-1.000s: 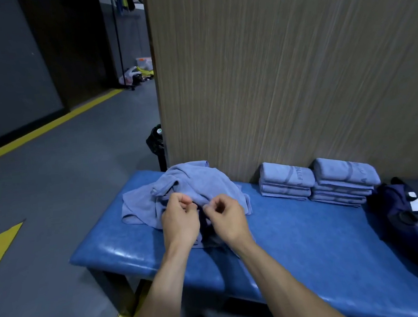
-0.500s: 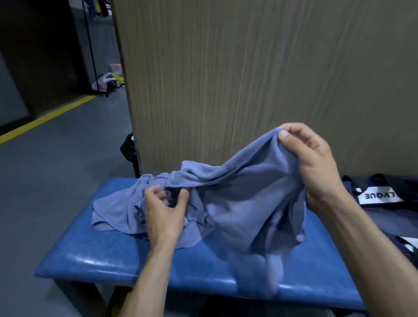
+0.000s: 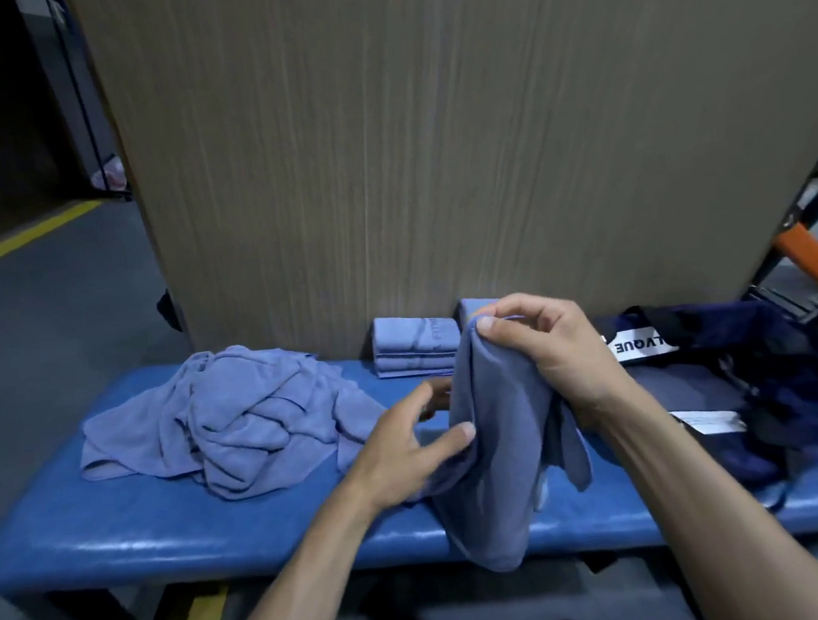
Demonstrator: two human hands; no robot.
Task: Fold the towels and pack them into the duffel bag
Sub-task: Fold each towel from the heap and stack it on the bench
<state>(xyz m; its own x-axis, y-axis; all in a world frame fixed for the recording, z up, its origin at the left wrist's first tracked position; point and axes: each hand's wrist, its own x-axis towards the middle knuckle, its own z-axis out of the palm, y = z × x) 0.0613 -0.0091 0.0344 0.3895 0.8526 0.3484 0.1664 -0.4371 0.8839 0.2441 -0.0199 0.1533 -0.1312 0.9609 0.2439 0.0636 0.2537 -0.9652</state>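
Blue terry cloth hangs from the right hand, whose thumb and fingers pinch the top edge of one towel held up over the bench. The left hand is at the hanging cloth's side, thumb pressed on it and fingers reaching round behind, so it appears to pinch the edge lower down. The towel droops in loose vertical folds, its bottom end dangling past the bench's front edge.

To the left lies the unfolded pile, crumpled on the padded seat. Against the wooden panel behind sit the folded towels, with a second stack mostly hidden by the right hand. The duffel bag, dark navy with a white label, rests on the bench's right end, mouth apparently open.

The step in hand looks like sorting out one towel before folding: finding its corners. Next, the left hand probably needs to slide along the edge to a corner so the cloth can be spread flat and folded. Packing into the bag seems not yet begun, though its inside is hard to read.
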